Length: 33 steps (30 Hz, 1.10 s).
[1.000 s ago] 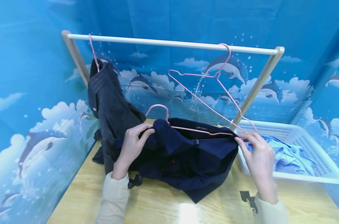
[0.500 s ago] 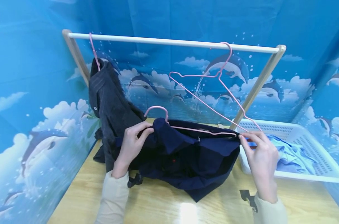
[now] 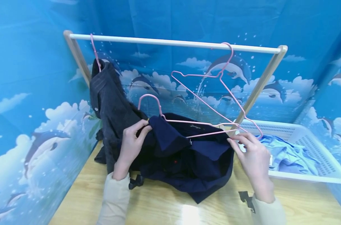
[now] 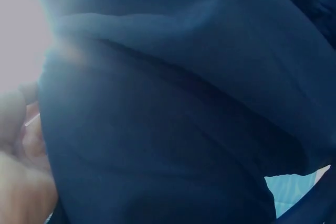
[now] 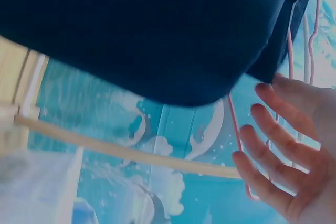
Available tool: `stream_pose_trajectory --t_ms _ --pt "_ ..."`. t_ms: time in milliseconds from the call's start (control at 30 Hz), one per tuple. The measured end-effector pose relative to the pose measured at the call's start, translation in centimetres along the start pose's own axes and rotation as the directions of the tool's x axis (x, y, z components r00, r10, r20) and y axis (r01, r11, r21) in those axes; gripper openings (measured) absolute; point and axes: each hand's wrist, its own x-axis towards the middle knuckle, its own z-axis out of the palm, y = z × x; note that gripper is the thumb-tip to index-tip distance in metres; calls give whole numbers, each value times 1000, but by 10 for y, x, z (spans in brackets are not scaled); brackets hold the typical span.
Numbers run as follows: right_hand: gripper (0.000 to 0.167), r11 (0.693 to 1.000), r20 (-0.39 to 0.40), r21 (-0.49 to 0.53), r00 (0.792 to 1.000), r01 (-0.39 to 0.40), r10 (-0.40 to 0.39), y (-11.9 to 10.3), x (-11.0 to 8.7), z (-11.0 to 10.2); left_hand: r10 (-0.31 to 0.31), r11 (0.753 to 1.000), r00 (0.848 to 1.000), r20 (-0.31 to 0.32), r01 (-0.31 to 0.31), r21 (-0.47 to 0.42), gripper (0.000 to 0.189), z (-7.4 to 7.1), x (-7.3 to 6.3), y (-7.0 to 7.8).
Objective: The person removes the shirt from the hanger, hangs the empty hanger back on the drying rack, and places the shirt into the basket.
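Head view: left fingers and right fingers pinch the navy garment, its pink hanger now higher.

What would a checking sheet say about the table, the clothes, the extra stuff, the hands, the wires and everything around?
Surface: light wood-grain table, with a bright glare patch near the front.
Job's things: navy garment; pink hanger, partly hidden by it.
Clutter: white basket with blue cloth inside.
Hands: left hand and right hand each pinch the navy garment.
Cables: nothing seen.
Surroundings: rack holding a black garment; blue dolphin-print backdrop.
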Motion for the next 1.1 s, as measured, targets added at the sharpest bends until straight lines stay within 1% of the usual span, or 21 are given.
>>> stream_pose_trajectory --t_ms 100,167,267,367,433,533,600,667,800,900,1000,1100 --pt "21 998 -54 -30 997 53 -54 0 1 -1 -5 1000 1000 -7 5 27 8 -1 0 -1" --pt "31 994 -116 -46 988 96 -101 -1 2 -2 -9 999 1000 -8 9 42 7 0 0 -2" --pt "40 982 -221 -58 957 177 -186 -5 4 0 -22 998 1000 18 21 61 7 1 -1 -2" --pt "37 968 -299 -71 920 242 -252 -12 6 4 -41 996 996 84 34 78 8 3 -2 -1" --pt "35 958 -311 -72 907 276 -284 -16 8 7 -40 996 990 137 28 87 8 5 -3 0" --pt "33 938 -290 -51 894 342 -342 -21 8 11 -23 995 979 203 3 98 7 9 -4 2" --pt "32 920 -267 -20 885 392 -383 -24 7 15 -14 996 972 234 -8 93 7 11 -4 3" --pt "31 897 -247 15 871 441 -424 -26 6 19 -16 996 968 252 -7 91 7 11 -5 4" --pt "30 865 -226 63 851 498 -474 -31 2 26 -25 996 964 263 1 93 7 13 -6 5" --pt "32 859 -243 73 845 506 -477 -33 1 30 -12 993 966 258 -19 117 7 15 -6 4" --pt "33 860 -289 89 840 502 -460 -34 1 32 30 985 970 241 -69 156 8 17 -5 5" --pt "33 871 -354 108 837 479 -416 -34 2 31 91 969 971 220 -137 205 10 19 -5 5"
